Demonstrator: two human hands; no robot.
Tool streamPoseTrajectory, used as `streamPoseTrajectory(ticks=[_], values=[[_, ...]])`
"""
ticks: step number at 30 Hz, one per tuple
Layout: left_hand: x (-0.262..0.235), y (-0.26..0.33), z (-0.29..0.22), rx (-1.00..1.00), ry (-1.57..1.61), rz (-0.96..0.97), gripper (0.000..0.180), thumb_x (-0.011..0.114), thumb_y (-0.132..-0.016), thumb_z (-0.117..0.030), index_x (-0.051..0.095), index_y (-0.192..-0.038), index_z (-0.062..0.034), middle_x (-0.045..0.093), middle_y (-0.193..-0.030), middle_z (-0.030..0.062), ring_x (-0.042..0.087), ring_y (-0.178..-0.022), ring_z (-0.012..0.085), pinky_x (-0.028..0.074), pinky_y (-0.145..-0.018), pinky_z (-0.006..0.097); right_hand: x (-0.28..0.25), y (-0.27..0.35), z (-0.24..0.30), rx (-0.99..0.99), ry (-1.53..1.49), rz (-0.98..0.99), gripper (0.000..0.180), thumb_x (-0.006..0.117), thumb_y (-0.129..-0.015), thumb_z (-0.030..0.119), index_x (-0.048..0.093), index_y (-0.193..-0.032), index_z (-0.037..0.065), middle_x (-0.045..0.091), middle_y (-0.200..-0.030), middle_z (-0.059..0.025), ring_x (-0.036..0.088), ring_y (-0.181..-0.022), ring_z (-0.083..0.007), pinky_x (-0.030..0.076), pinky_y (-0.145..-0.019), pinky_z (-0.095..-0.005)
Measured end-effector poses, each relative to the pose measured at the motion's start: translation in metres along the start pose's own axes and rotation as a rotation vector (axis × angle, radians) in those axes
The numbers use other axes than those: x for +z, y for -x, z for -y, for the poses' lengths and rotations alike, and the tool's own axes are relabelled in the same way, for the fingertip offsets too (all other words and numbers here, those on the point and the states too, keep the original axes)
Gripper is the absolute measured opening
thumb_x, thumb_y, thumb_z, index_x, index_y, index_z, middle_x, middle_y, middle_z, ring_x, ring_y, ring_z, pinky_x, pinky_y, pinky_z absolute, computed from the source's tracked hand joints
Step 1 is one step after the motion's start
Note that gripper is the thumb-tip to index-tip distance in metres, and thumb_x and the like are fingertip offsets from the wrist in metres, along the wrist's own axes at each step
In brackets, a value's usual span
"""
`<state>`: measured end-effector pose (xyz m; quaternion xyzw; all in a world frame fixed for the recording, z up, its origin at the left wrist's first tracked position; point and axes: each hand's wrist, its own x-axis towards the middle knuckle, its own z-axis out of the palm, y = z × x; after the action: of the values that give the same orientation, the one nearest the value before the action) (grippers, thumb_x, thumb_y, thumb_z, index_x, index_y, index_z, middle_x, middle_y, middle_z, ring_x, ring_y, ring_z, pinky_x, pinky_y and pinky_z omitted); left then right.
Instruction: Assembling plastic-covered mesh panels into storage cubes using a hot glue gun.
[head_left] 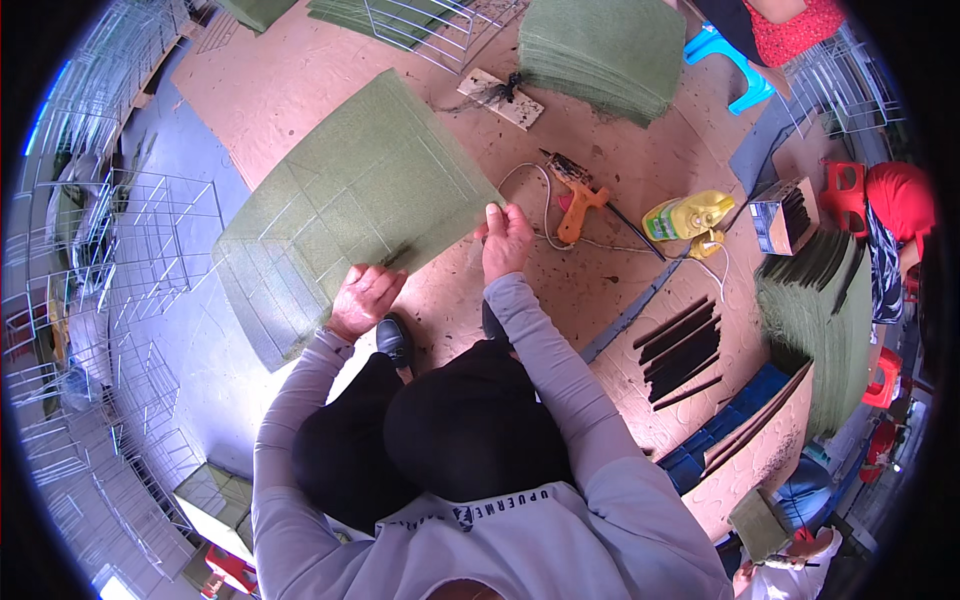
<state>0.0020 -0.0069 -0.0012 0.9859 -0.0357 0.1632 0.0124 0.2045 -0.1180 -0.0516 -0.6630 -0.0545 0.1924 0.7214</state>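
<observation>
A large green translucent mesh sheet (340, 180) slants in front of me. Pale straight lines like thin wires show in or through it. My right hand (507, 243) pinches its right corner between thumb and fingers. At the near edge, my left hand (368, 300) has its fingers closed on the sheet, beside a dark smudge or tuft whose nature I cannot make out. To the right of my right hand, an orange glue gun (575, 212) with a blackened front lies on the brown floor covering, its pale cord looping around it.
Green sheets are stacked at the back (600, 60) and right. A yellow bottle (690, 216), black strips (680, 350) and a small open box (783, 218) lie rightward. Wire racks (130, 250) crowd the left. A blue stool (730, 65) and other people are at the right edges.
</observation>
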Motion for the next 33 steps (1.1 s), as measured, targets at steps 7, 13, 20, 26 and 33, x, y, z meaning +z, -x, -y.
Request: streamPoseTrajectory(ticks=[7, 13, 20, 26, 33], values=[[-0.001, -0.003, 0.0, 0.027, -0.025, 0.004, 0.042, 0.06, -0.066, -0.014, 0.065, -0.105, -0.0019, 0.059, -0.093, 0.0017, 0.056, -0.085, 0.016, 0.041, -0.077, 0.033, -0.009, 0.002, 0.01, 0.168, -0.103, 0.074, 0.014, 0.054, -0.094, 0.01, 0.052, -0.084, 0.001, 0.058, -0.068, -0.0055, 0.059, -0.049, -0.0128, 0.043, -0.04, -0.0246], [0.0, -0.001, 0.0, 0.033, -0.043, 0.008, 0.04, 0.061, -0.067, -0.015, 0.065, -0.104, -0.0025, 0.059, -0.093, 0.0009, 0.056, -0.086, 0.0147, 0.041, -0.077, 0.033, -0.004, 0.003, 0.007, 0.245, -0.14, 0.068, 0.016, 0.051, -0.097, 0.013, 0.048, -0.084, 0.005, 0.06, -0.068, -0.0062, 0.066, -0.058, -0.017, 0.049, -0.049, -0.0235], [0.002, -0.001, -0.002, 0.02, -0.103, 0.053, 0.038, 0.061, -0.069, -0.016, 0.065, -0.104, -0.0025, 0.056, -0.092, -0.0004, 0.054, -0.085, 0.0133, 0.04, -0.076, 0.031, 0.001, -0.006, -0.013, 0.262, -0.247, 0.088, 0.017, 0.052, -0.096, 0.013, 0.049, -0.085, 0.0, 0.062, -0.075, -0.0103, 0.068, -0.062, -0.0248, 0.057, -0.056, -0.0308], [0.01, -0.005, -0.008, -0.022, -0.21, 0.077, 0.039, 0.06, -0.069, -0.016, 0.064, -0.105, -0.0001, 0.057, -0.093, 0.0012, 0.053, -0.087, 0.0148, 0.04, -0.07, 0.031, 0.001, -0.012, -0.015, 0.243, -0.309, 0.147, 0.017, 0.054, -0.095, 0.015, 0.05, -0.084, 0.003, 0.061, -0.075, -0.008, 0.068, -0.064, -0.0232, 0.057, -0.057, -0.0304], [0.016, -0.008, -0.017, -0.092, -0.282, 0.122, 0.019, 0.059, -0.064, -0.014, 0.061, -0.08, -0.0031, 0.053, -0.085, 0.0046, 0.052, -0.085, 0.018, 0.042, -0.065, 0.029, -0.003, -0.014, -0.017, 0.377, -0.399, 0.232, 0.013, 0.059, -0.093, 0.019, 0.054, -0.092, 0.006, 0.062, -0.086, -0.0049, 0.069, -0.075, -0.0193, 0.055, -0.064, -0.0272]])
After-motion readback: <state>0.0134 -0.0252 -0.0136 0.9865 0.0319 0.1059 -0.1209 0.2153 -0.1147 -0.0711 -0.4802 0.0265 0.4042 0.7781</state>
